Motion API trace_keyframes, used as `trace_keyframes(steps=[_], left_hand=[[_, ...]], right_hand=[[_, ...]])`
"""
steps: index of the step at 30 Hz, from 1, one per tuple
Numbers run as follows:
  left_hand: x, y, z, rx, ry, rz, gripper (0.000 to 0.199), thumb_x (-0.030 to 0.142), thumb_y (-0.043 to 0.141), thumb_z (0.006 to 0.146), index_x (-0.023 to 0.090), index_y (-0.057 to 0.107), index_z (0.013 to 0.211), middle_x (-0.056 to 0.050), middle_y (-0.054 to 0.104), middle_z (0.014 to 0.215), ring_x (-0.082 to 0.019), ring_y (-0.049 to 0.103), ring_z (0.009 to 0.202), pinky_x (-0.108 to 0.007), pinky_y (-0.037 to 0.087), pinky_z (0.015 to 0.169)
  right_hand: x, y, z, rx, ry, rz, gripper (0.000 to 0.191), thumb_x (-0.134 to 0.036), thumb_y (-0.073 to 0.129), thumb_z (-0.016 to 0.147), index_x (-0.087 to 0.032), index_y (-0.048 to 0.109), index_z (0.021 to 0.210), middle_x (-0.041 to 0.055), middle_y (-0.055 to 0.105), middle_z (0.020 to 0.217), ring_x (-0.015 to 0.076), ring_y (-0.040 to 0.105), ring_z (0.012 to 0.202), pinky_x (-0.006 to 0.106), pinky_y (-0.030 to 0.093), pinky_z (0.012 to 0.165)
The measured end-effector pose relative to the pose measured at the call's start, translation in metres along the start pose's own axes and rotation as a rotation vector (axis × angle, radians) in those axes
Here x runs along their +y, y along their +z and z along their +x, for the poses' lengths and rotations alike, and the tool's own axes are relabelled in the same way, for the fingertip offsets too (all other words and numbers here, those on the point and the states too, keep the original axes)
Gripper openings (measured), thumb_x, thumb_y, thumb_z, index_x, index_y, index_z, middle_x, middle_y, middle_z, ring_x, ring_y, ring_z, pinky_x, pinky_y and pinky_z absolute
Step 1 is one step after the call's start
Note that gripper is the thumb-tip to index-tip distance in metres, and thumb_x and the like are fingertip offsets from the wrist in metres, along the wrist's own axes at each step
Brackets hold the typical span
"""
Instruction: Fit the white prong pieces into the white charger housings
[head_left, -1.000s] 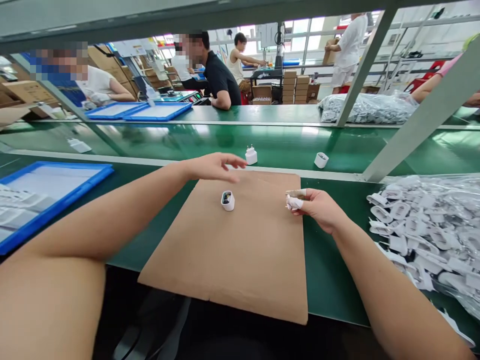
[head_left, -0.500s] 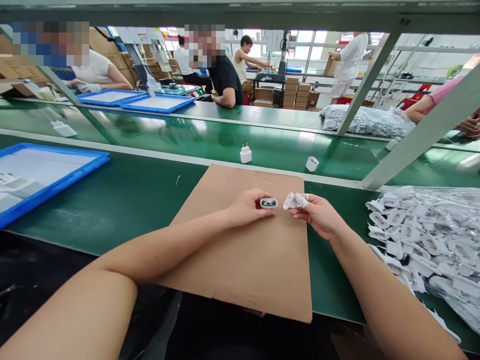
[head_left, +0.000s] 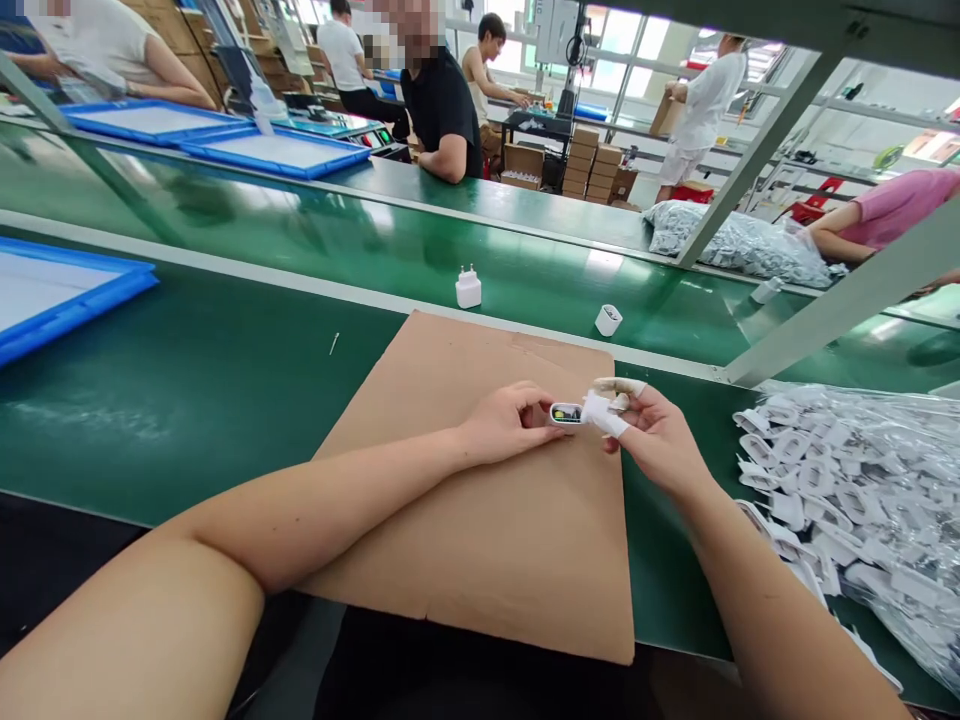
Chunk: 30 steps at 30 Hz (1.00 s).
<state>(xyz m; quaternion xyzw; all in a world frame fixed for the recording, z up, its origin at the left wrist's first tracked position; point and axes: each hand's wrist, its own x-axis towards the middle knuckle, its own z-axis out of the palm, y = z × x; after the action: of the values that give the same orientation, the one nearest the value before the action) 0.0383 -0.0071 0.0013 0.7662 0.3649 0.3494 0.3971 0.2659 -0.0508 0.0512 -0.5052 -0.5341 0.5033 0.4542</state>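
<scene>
My left hand [head_left: 510, 422] is closed around a white charger housing [head_left: 556, 423], low over the cardboard sheet [head_left: 480, 540]. The housing's oval open end faces right, and circuit parts show inside. My right hand [head_left: 652, 435], with white coverings on its fingertips, pinches a small white plug cap [head_left: 595, 406] right beside that open end. The cap blends with the white finger coverings, so its exact outline and whether it touches the housing are hard to make out.
A white plug charger [head_left: 469, 289] and a white housing [head_left: 608, 320] stand on the green belt beyond. Right lies a clear bag [head_left: 900, 440] with many white plug parts. A blue-rimmed tray [head_left: 90, 300] is at left. A slanted metal post [head_left: 832, 290] rises at right; co-workers sit opposite.
My left hand and the housing have shifted slightly right. My right hand has turned, bringing the cap up to the housing's open end. The camera view has tilted and moved.
</scene>
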Motion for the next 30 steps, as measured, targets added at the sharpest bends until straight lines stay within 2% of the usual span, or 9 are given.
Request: trace_keyframes(steps=[2, 5, 7, 11, 13, 15, 23, 26, 30], left_hand=[[0.0, 0.0, 0.0, -0.003, 0.003, 0.0, 0.039, 0.042, 0.081, 0.081, 0.019, 0.076, 0.112, -0.003, 0.066, 0.094, -0.012, 0.054, 0.071, -0.026, 0.046, 0.064], [0.0, -0.001, -0.001, -0.017, 0.015, -0.008, 0.044, 0.041, 0.081, 0.082, 0.021, 0.074, 0.121, -0.003, 0.068, 0.094, -0.013, 0.056, 0.073, -0.026, 0.047, 0.065], [0.001, 0.0, 0.0, -0.02, 0.017, -0.005, 0.042, 0.04, 0.079, 0.083, 0.022, 0.075, 0.121, -0.002, 0.067, 0.088, -0.013, 0.056, 0.072, -0.026, 0.046, 0.065], [0.002, 0.0, 0.0, -0.014, 0.003, -0.005, 0.036, 0.041, 0.078, 0.085, 0.023, 0.078, 0.116, -0.001, 0.065, 0.083, -0.013, 0.056, 0.072, -0.026, 0.046, 0.065], [0.002, 0.0, 0.0, -0.011, -0.005, -0.011, 0.035, 0.042, 0.078, 0.085, 0.023, 0.079, 0.115, -0.001, 0.065, 0.083, -0.013, 0.057, 0.073, -0.026, 0.046, 0.066], [0.004, -0.001, 0.0, -0.007, -0.011, -0.018, 0.035, 0.043, 0.078, 0.085, 0.023, 0.08, 0.113, -0.001, 0.064, 0.082, -0.013, 0.057, 0.073, -0.026, 0.046, 0.066], [0.005, -0.001, 0.0, -0.015, -0.051, -0.049, 0.029, 0.043, 0.078, 0.083, 0.023, 0.08, 0.103, -0.001, 0.066, 0.087, -0.013, 0.057, 0.072, -0.026, 0.045, 0.065], [0.002, 0.0, 0.0, -0.018, -0.045, -0.054, 0.027, 0.043, 0.078, 0.083, 0.023, 0.08, 0.102, -0.001, 0.066, 0.088, -0.013, 0.057, 0.072, -0.027, 0.046, 0.066], [0.0, 0.0, 0.002, -0.022, -0.029, -0.042, 0.027, 0.044, 0.078, 0.083, 0.023, 0.079, 0.1, -0.001, 0.066, 0.085, -0.014, 0.058, 0.073, -0.027, 0.047, 0.067]], right_hand=[[-0.003, 0.0, -0.003, 0.032, -0.046, -0.062, 0.045, -0.044, 0.089, 0.074, -0.022, 0.075, 0.111, 0.0066, 0.076, 0.103, 0.0121, 0.061, 0.063, 0.026, 0.053, 0.051], [-0.004, 0.003, -0.006, -0.034, -0.055, -0.118, 0.049, -0.045, 0.087, 0.075, -0.021, 0.074, 0.116, 0.0081, 0.076, 0.101, 0.0178, 0.068, 0.075, 0.034, 0.06, 0.067], [-0.003, 0.005, -0.007, -0.031, -0.11, -0.223, 0.048, -0.044, 0.084, 0.079, -0.022, 0.073, 0.12, 0.0076, 0.076, 0.098, 0.0192, 0.067, 0.078, 0.037, 0.06, 0.072], [0.002, 0.009, -0.005, 0.148, -0.466, -0.602, 0.022, -0.038, 0.075, 0.089, -0.024, 0.078, 0.105, 0.008, 0.071, 0.096, 0.0202, 0.064, 0.079, 0.037, 0.056, 0.071], [0.006, 0.011, -0.002, 0.168, -0.634, -0.709, 0.015, -0.034, 0.073, 0.091, -0.024, 0.078, 0.102, 0.0091, 0.071, 0.103, 0.0241, 0.066, 0.093, 0.04, 0.057, 0.08], [0.01, 0.013, 0.001, 0.152, -0.723, -0.78, 0.013, -0.03, 0.071, 0.094, -0.025, 0.076, 0.105, 0.0083, 0.074, 0.107, 0.026, 0.067, 0.101, 0.042, 0.057, 0.086], [0.018, 0.015, 0.012, 0.088, -0.82, -0.942, 0.012, -0.023, 0.065, 0.096, -0.026, 0.073, 0.104, 0.0051, 0.079, 0.1, 0.0265, 0.065, 0.093, 0.041, 0.054, 0.082], [0.016, 0.014, 0.016, 0.058, -0.839, -1.01, 0.016, -0.018, 0.063, 0.094, -0.024, 0.072, 0.106, 0.0054, 0.078, 0.099, 0.0266, 0.065, 0.094, 0.042, 0.052, 0.086], [0.018, 0.014, 0.019, 0.098, -0.835, -1.09, 0.022, -0.012, 0.061, 0.089, -0.024, 0.071, 0.104, 0.0041, 0.078, 0.096, 0.027, 0.065, 0.098, 0.045, 0.048, 0.098]])
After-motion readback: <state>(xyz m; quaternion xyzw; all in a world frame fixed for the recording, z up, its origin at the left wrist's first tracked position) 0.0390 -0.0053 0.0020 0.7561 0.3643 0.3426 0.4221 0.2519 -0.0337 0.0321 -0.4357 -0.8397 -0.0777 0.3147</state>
